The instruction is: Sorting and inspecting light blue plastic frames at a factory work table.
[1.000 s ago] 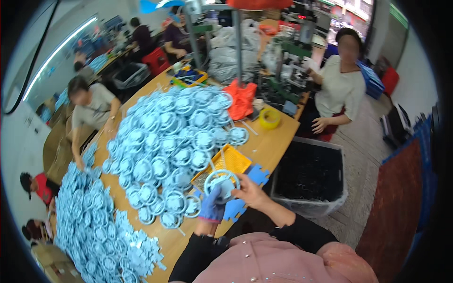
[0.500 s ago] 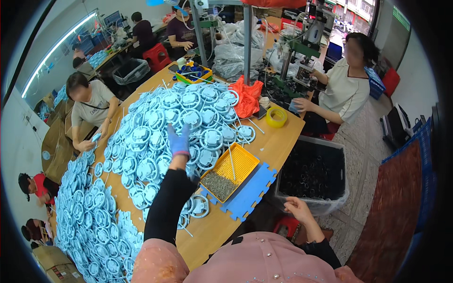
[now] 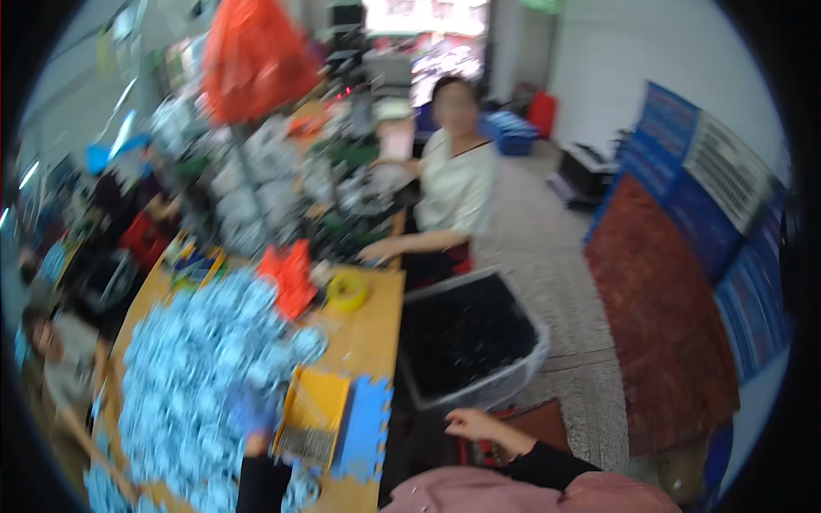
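Observation:
My left hand [image 3: 251, 409], in a blue-violet glove, is over the near right part of a big heap of light-blue round plastic parts [image 3: 197, 359]. Motion blur smears its fingers, and I cannot tell whether it touches a part. Beside it lies a yellow perforated tray [image 3: 323, 398] with small metal pieces [image 3: 305, 445] at its near end. A blue foam mat [image 3: 363, 427] shows under and to the right of the tray. My bare right hand [image 3: 483, 430] hangs off the table's right side, fingers loosely apart, holding nothing I can see.
Right of the wooden table [image 3: 376, 333] stands a lined bin [image 3: 513, 385] of black parts. A roll of yellow tape [image 3: 347, 292] and a red plastic bag [image 3: 289, 278] lie farther back. A co-worker [image 3: 457, 184] sits beyond the bin; another person [image 3: 68, 359] is at the left.
The view has swung to the right and blurred. My left hand, spread over the heap before, is now closer to the tray. My right hand still hangs beside the table.

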`<state>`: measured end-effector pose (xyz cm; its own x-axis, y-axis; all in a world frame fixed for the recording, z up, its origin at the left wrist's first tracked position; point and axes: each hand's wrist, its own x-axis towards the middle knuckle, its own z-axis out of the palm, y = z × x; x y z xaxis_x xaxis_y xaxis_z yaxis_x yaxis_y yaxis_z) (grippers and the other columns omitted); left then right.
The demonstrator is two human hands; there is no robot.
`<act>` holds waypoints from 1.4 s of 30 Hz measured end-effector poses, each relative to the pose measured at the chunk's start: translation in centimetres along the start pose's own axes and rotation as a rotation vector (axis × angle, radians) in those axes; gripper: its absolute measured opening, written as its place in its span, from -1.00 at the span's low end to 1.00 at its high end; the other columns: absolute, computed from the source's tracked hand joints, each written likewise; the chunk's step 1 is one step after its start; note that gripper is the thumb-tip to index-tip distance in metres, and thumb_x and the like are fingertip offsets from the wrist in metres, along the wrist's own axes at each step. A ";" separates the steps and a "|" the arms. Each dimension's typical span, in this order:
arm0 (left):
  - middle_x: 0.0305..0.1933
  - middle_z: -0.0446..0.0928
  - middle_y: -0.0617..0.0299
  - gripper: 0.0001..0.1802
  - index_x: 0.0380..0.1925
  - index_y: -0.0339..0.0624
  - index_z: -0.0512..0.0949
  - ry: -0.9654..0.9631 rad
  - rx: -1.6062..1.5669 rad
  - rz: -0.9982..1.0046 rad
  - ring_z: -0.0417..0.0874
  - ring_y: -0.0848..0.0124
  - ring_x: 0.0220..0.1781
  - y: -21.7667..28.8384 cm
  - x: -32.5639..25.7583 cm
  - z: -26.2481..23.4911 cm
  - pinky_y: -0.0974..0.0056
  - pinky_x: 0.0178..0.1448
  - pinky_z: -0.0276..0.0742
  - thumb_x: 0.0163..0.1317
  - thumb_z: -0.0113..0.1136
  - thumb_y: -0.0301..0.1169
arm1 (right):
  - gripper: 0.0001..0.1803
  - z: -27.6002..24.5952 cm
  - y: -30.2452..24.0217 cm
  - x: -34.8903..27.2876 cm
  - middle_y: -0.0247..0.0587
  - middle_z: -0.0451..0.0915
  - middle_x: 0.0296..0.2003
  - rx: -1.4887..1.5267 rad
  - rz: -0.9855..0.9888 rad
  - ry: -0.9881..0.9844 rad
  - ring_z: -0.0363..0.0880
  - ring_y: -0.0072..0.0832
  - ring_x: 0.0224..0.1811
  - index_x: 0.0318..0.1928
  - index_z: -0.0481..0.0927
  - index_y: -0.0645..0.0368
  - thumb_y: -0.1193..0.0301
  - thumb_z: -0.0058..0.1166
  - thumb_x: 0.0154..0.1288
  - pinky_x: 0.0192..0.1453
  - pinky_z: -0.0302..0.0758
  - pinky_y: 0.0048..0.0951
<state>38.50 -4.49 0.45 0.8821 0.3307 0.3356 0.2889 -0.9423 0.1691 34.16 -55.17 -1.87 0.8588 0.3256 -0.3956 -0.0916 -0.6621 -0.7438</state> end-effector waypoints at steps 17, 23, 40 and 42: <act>0.36 0.16 -0.20 -0.24 0.25 -0.16 0.29 -0.058 -0.055 0.293 0.06 -0.24 0.40 11.3 -5.4 -2.5 -0.23 0.39 0.01 0.13 0.14 0.05 | -0.15 -57.4 -28.1 -26.0 0.08 0.61 -0.40 -0.523 -0.067 1.769 0.63 -0.08 -0.37 0.45 -0.15 -0.06 0.44 -0.09 0.18 -0.26 0.54 -0.13; 0.37 0.15 -0.22 -0.20 0.28 -0.10 0.27 0.010 -0.148 0.275 0.06 -0.17 0.43 15.8 -7.4 -1.4 -0.27 0.37 0.05 0.13 0.12 0.12 | -0.13 -60.6 -35.3 -29.6 0.11 0.63 -0.27 -0.690 0.255 1.818 0.65 -0.10 -0.24 0.45 -0.19 0.03 0.43 -0.08 0.17 -0.15 0.56 -0.19; 0.33 0.21 -0.19 -0.34 0.20 -0.01 0.37 -0.167 -0.330 0.261 0.20 -0.17 0.35 20.2 -12.8 -4.4 -0.24 0.32 0.12 0.14 0.11 0.05 | -0.29 -46.6 -25.5 -25.0 -0.09 0.64 -0.48 -0.790 -0.221 1.168 0.62 -0.31 -0.44 0.30 0.27 0.21 0.25 0.14 0.16 -0.29 0.51 -0.34; 0.32 0.22 -0.22 -0.37 0.16 -0.05 0.39 -0.159 -0.360 0.346 0.21 -0.19 0.33 21.3 -12.9 -6.6 -0.24 0.31 0.15 0.14 0.13 0.01 | -0.35 -42.5 -28.2 -26.1 -0.18 0.63 -0.45 -0.676 -0.413 1.112 0.60 -0.49 -0.44 0.29 0.29 0.24 0.35 0.16 0.21 -0.29 0.48 -0.49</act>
<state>30.86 -28.52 5.83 0.9569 -0.0354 0.2883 -0.1512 -0.9082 0.3902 35.75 -73.67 52.33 0.7412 0.0803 0.6664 0.2543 -0.9524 -0.1682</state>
